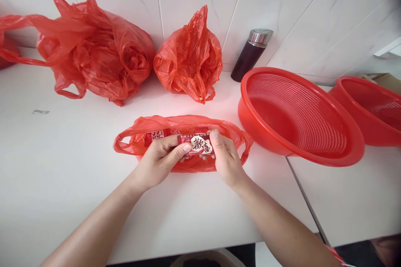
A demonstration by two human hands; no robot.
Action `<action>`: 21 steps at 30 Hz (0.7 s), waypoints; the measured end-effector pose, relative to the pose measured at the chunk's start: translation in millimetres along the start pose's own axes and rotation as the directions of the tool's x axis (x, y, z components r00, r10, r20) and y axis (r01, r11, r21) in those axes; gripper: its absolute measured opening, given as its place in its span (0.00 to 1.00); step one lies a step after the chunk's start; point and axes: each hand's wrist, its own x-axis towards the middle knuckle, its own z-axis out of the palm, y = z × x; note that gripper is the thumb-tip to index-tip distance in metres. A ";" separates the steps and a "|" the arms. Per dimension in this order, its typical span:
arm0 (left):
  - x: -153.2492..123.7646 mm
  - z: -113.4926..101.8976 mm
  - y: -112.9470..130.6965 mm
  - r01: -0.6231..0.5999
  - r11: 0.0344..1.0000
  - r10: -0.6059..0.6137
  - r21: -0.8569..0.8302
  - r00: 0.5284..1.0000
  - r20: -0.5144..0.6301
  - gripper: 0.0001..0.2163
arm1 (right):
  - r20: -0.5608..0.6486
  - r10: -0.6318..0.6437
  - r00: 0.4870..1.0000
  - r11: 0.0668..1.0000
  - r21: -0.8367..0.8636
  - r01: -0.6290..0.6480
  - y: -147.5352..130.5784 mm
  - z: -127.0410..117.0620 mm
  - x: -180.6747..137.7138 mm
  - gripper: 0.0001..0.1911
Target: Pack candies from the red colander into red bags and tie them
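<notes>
Between both hands I hold a small dark red candy packet, printed "SWEET SUGA…" with large dark characters on a pale patch. My left hand pinches its left end, thumb on top. At the right end, my right hand grips it with the thumb over the corner. Just beneath lies an opened red plastic bag, its mouth spread wide and its handles out to the sides. Inside it, to the left, another red packet with dark characters shows. The bag's other contents are partly hidden by my hands.
Against the tiled wall stand a large stuffed red bag, a smaller red bag and a dark flask with a silver lid. Two red mesh baskets, the nearer basket and the farther basket, sit at the right. A table seam runs beneath them.
</notes>
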 end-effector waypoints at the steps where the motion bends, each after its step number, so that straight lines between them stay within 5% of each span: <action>1: 0.4 -0.1 0.6 -0.028 0.999 0.028 -0.016 1.000 0.007 0.16 | 0.008 0.006 1.000 1.000 0.021 -0.006 0.3 0.0 0.4 0.26; 9: 0.1 -3.9 -0.6 -0.124 0.991 0.123 -0.044 0.992 -0.025 0.15 | 0.087 0.075 0.993 0.991 0.103 -0.084 5.8 5.9 -1.6 0.28; 15: 0.4 0.8 -0.2 -0.050 0.988 0.053 -0.147 0.999 0.014 0.18 | 0.133 0.097 0.986 0.970 0.209 -0.123 7.1 7.9 0.0 0.28; 19: 0.5 -5.3 -1.7 0.040 0.994 -0.027 0.104 0.992 -0.126 0.18 | 0.047 0.008 0.999 0.990 -0.141 -0.001 3.9 -12.0 8.9 0.26; 21: 1.6 -10.8 -2.7 0.076 0.960 -0.029 0.268 0.984 -0.175 0.18 | -0.023 -0.065 0.998 0.917 -0.395 0.051 4.6 -22.9 13.9 0.21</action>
